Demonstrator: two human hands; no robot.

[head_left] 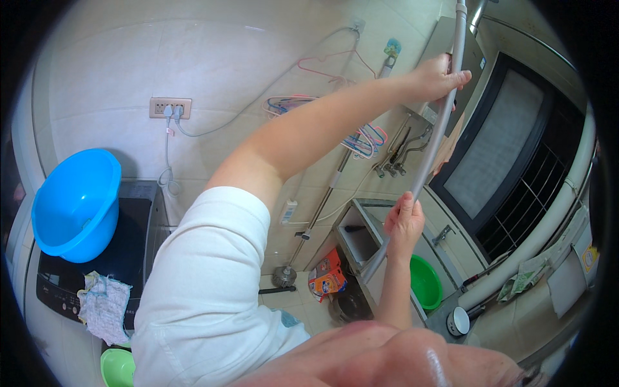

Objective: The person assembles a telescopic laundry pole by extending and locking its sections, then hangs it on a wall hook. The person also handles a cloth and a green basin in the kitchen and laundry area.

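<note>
A long light-grey pole (436, 148) slants from the top edge down toward the sink unit. My left hand (445, 80) is closed around its upper part, the arm stretched up and across from a white sleeve. Lower on the same pole, my right hand (405, 222) is wrapped around it, with that forearm rising from the bottom. The pole's upper end runs out of view. Its lower end shows beside the sink unit (358, 232). Behind my left forearm, several clothes hangers (367, 140) hang at the wall.
At left, a blue basin (77, 200) and a cloth (106, 306) rest on a washing machine (138, 219). A green basin (425, 284) sits by the sink. A thin upright pole (329, 193) leans at the wall near an orange bag (327, 277). A dark-framed window (496, 142) is at right.
</note>
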